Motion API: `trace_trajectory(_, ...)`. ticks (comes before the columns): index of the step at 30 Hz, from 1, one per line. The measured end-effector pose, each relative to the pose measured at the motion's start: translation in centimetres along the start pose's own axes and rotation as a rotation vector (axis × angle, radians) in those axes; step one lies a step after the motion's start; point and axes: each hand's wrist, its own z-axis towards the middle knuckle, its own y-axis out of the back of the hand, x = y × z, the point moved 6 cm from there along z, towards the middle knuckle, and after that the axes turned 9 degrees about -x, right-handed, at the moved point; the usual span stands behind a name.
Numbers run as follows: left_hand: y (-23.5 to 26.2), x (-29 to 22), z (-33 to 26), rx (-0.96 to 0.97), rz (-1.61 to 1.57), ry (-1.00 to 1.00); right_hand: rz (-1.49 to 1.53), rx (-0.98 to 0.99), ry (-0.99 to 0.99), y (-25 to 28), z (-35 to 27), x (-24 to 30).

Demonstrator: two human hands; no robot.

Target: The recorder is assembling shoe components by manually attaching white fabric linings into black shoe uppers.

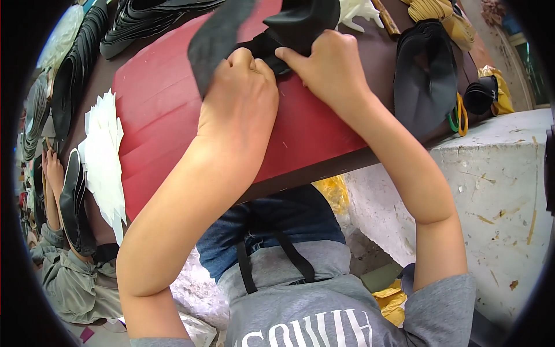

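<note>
A black leather-like piece (303, 23) lies bent over the far part of the red work surface (315, 124). My left hand (243, 95) is closed on its near edge, with the fingers curled under and partly hidden. Blurred by motion, a black flap (217, 43) of the same material stands up beside that hand. My right hand (332, 66) pinches the piece between thumb and bent fingers, a short way right of the left hand. The pinched edges are mostly hidden by my fingers.
White torn-edged strips (104, 156) lie at the left edge. Stacked black pieces (425, 69) stand at the right, others (78, 69) at the far left. A scuffed white block (491, 179) adjoins the table. A co-worker's hand (53, 168) shows at the left.
</note>
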Motion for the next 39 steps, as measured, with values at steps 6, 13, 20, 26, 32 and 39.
trace_trajectory(6, -0.4, -0.8, -0.2, -0.021, 0.152, -0.080, 0.064, 0.121, -0.179, -0.4, 0.3, -1.1)
trace_trajectory(13, -2.3, -0.9, 1.1, 0.038, -0.034, 0.140, -0.018, 0.085, -0.064, -0.1, 0.4, -0.2)
trace_trajectory(20, -1.4, -1.1, 0.2, 0.024, 0.047, 0.070, -0.031, 0.015, -0.159, 0.7, 0.8, -2.0)
trace_trajectory(26, -1.7, -0.9, 1.6, 0.105, 0.054, 0.106, -0.102, 0.040, -0.199, 0.2, 1.0, -1.9)
trace_trajectory(32, 0.2, 1.6, 2.9, 0.001, -0.060, 0.121, 0.014, 0.275, -0.523, 1.4, 1.5, 0.4)
trace_trajectory(39, 1.7, 11.5, -6.3, 0.075, -0.280, -0.290, -0.083, 0.348, 0.300, 7.1, 2.6, 12.3)
